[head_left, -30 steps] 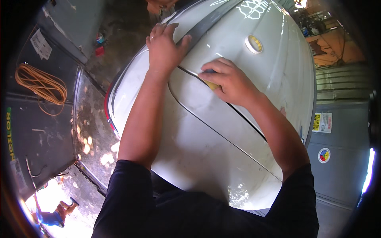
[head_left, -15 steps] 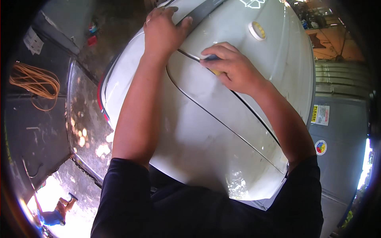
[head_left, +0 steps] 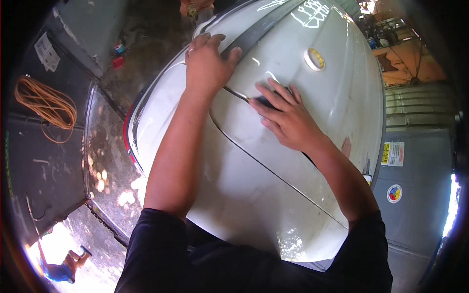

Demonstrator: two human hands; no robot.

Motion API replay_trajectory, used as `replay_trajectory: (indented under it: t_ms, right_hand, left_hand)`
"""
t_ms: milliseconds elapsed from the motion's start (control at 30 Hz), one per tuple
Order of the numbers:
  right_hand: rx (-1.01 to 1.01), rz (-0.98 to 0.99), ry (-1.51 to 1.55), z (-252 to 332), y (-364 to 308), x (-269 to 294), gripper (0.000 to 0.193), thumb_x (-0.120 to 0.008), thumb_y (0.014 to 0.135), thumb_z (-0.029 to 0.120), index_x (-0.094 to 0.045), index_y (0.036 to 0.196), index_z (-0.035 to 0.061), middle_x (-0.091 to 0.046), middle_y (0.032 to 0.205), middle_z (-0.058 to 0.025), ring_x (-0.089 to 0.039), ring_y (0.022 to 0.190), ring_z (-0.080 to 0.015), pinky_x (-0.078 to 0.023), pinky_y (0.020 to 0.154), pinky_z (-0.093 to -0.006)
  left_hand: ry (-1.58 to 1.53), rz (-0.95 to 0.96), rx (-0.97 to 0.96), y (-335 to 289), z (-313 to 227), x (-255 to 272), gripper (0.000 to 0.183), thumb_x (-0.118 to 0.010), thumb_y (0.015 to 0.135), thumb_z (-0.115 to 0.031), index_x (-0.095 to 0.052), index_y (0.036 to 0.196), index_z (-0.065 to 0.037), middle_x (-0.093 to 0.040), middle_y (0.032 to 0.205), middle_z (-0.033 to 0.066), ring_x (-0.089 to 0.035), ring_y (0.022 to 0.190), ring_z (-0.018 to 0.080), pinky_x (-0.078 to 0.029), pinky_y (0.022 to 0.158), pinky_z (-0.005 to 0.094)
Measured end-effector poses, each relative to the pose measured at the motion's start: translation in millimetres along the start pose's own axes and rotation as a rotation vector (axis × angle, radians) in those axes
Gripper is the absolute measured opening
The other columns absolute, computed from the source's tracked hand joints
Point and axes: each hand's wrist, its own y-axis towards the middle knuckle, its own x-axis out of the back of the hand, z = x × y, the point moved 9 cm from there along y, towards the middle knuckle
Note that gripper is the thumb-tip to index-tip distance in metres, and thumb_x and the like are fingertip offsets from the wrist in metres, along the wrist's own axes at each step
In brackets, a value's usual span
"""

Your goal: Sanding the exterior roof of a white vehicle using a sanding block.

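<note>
A white car body panel (head_left: 254, 190) with dark seams curves beneath my arms. My left hand (head_left: 209, 63) lies on its far left part, fingers apart and holding nothing, beside a dark grey strip (head_left: 254, 34). To its right, my right hand (head_left: 288, 115) presses a small dark pad (head_left: 264, 101) on the panel at a seam. The fingers reach over the pad and are spread; most of it is hidden below them. A roll of tape (head_left: 314, 59), white with a yellow inside, rests on the panel beyond my right hand.
A coiled orange hose or cord (head_left: 46, 105) hangs on a dark panel at left. A small red object (head_left: 117, 62) is on the floor. One person (head_left: 197, 10) stands at the far top, another (head_left: 63, 269) at lower left. Grey panelling (head_left: 415, 185) stands at right.
My right hand has shifted slightly nearer to me, and its fingers have spread from a tighter grip on the pad. My left hand stays about where it was. The view has tilted.
</note>
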Motion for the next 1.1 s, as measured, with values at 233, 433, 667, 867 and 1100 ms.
replay_trajectory:
  t_ms: [233, 433, 667, 867, 1100]
  right_hand:
    - [-0.028, 0.084, -0.033, -5, -10, 3, 0.050, -0.071, 0.107, 0.020, -0.067, 0.156, 0.0218, -0.042, 0.179, -0.0067, -0.028, 0.170, -0.0382, -0.021, 0.132, -0.0713]
    - [0.012, -0.015, 0.006, 1, 21, 5, 0.044, -0.066, 0.111, 0.030, -0.068, 0.154, 0.0232, -0.040, 0.179, -0.0087, -0.026, 0.170, -0.0392, -0.023, 0.131, -0.0733]
    - [-0.045, 0.124, 0.003, -5, -15, 5, 0.049, -0.070, 0.108, 0.025, -0.067, 0.157, 0.0251, -0.034, 0.183, -0.0117, -0.022, 0.171, -0.0456, -0.020, 0.131, -0.0732]
    - [-0.019, 0.049, -0.006, 4, 18, 13, 0.045, -0.068, 0.110, 0.028, -0.068, 0.155, 0.0276, -0.037, 0.181, -0.0119, -0.025, 0.170, -0.0428, -0.021, 0.131, -0.0746]
    - [-0.063, 0.118, -0.035, -5, -9, 10, 0.044, -0.066, 0.111, 0.030, -0.068, 0.155, 0.0273, -0.036, 0.182, -0.0119, -0.023, 0.170, -0.0417, -0.023, 0.130, -0.0758]
  left_hand:
    - [-0.026, 0.039, 0.034, -2, 7, 1, 0.055, -0.085, 0.096, -0.042, -0.078, 0.131, 0.000, -0.072, 0.141, 0.0263, -0.062, 0.139, 0.0461, -0.050, 0.118, 0.0513]
    - [-0.028, 0.028, -0.003, 7, -3, 2, 0.055, -0.085, 0.096, -0.040, -0.077, 0.131, 0.002, -0.071, 0.141, 0.0278, -0.062, 0.139, 0.0466, -0.050, 0.119, 0.0520]
    - [-0.053, 0.064, 0.063, -4, 0, 3, 0.056, -0.084, 0.095, -0.040, -0.075, 0.136, -0.002, -0.066, 0.148, 0.0297, -0.057, 0.144, 0.0487, -0.045, 0.122, 0.0570]
    - [-0.074, 0.110, 0.057, -5, -3, -2, 0.055, -0.084, 0.096, -0.040, -0.076, 0.135, -0.002, -0.066, 0.148, 0.0288, -0.057, 0.144, 0.0466, -0.044, 0.122, 0.0558]
    - [-0.048, 0.057, 0.041, 2, -8, 3, 0.055, -0.084, 0.095, -0.040, -0.076, 0.134, -0.002, -0.067, 0.147, 0.0286, -0.058, 0.143, 0.0468, -0.045, 0.121, 0.0566]
